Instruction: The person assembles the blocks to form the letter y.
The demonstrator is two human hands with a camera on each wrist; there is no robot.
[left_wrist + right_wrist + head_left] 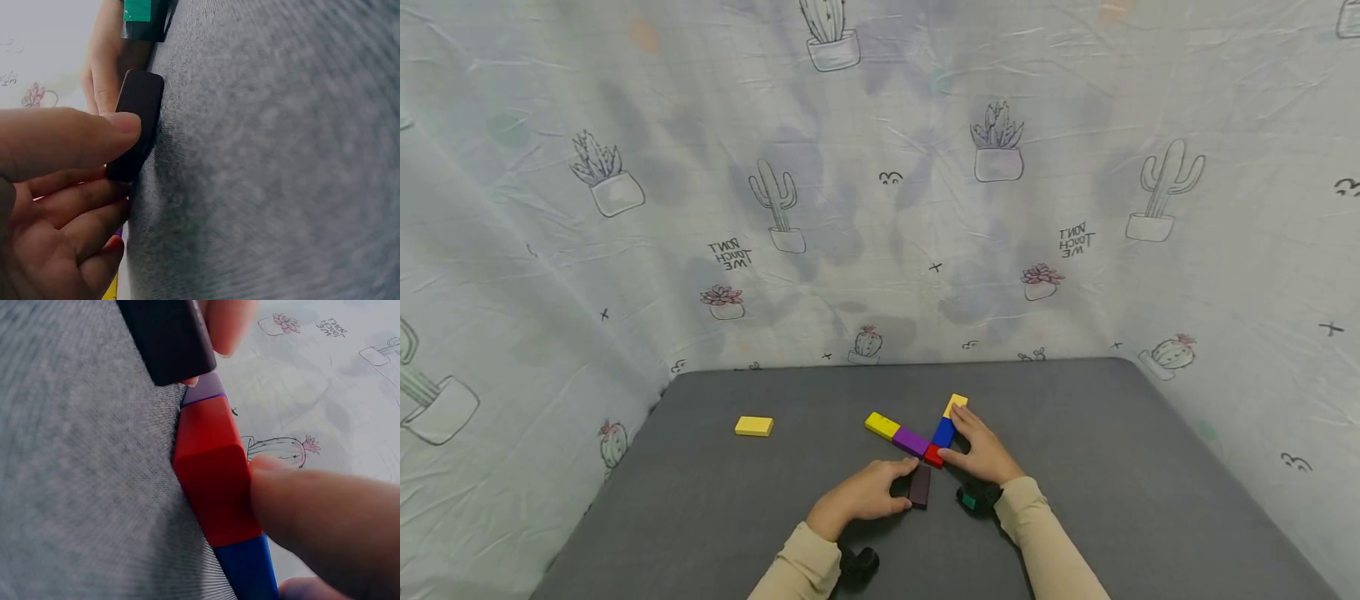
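Note:
On the grey tabletop, several coloured blocks form a V. Its left arm has a yellow block [882, 426] and a purple block [911, 442]; its right arm has a pale yellow block [956, 400] and a blue block [943, 433]. Where the arms meet lies a red block [932, 456]. My left hand [867, 492] pinches a dark brown block [920, 487] lengthwise just below this corner, thumb at its near end in the left wrist view. With fingers extended along the right arm, my right hand [983, 450] touches the red block with its thumb and the pale yellow one with its fingertips.
A loose pale yellow block [754, 426] lies apart on the left side of the grey table [700, 508]. Behind and at both sides hangs a white cloth [865, 225] printed with cacti. Black cameras are strapped to both wrists.

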